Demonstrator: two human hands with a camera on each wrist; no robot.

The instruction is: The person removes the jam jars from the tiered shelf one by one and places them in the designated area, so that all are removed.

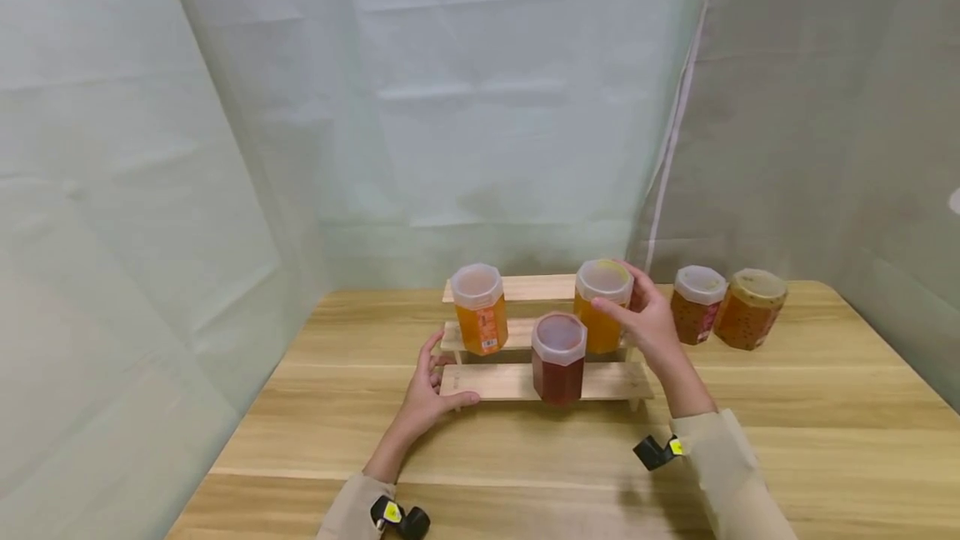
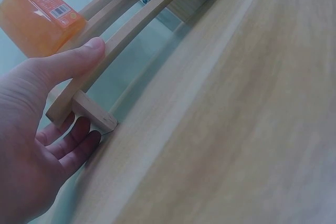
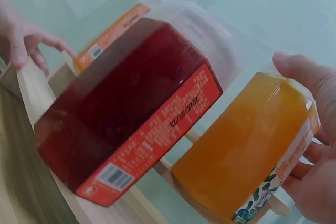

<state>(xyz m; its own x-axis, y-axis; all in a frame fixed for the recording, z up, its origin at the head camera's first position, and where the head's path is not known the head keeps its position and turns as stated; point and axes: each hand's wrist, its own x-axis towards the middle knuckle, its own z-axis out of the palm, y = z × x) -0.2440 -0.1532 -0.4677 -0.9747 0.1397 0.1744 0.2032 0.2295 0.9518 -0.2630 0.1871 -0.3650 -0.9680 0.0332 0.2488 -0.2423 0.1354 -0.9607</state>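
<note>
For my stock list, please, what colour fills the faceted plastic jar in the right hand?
Orange contents, clearest in the right wrist view.

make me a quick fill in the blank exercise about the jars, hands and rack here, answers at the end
1. While the right hand grips an orange jar, the left hand holds the wooden rack at its ____ end, as the person sees it.
2. Altogether, the tiers of the rack number ____.
3. Counting from the front, the dark red jar stands on the ____ tier.
4. The speckled jars standing on the table beside the rack number ____.

Missing words: left; three; first; two.
</note>
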